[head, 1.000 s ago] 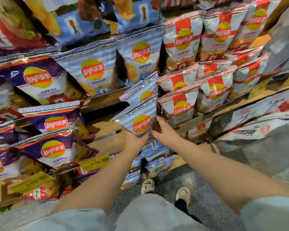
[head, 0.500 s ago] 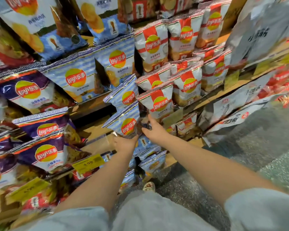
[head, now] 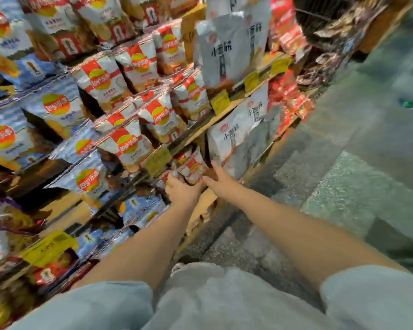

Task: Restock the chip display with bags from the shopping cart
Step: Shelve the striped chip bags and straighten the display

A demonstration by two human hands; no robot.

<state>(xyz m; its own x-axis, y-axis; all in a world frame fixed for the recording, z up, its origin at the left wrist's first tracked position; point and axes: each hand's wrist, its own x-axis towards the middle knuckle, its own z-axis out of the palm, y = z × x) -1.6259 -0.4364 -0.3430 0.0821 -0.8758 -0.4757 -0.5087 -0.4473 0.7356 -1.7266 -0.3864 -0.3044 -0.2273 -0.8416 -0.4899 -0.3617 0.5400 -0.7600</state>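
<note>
The chip display (head: 200, 129) fills the left and middle, blurred by motion. Both my arms reach to a lower shelf. My left hand (head: 181, 190) grips the bottom of a small red-and-white chip bag (head: 192, 166) standing under the yellow price tag (head: 157, 160). My right hand (head: 222, 182) is just right of that bag with fingers spread, holding nothing. Two blue-striped chip bags (head: 88, 178) stand on the shelf to the left, free of my hands. No shopping cart is in view.
Rows of red-and-white bags (head: 126, 141) sit above my hands, blue and purple bags further left. Large white snack bags (head: 239, 139) stand right of my right hand. Grey stone floor (head: 343, 175) runs along the right; my grey shorts fill the bottom edge.
Both hands let go of the blue-striped bags and moved right and down to the small red-and-white bag. The view swung right along the shelf.
</note>
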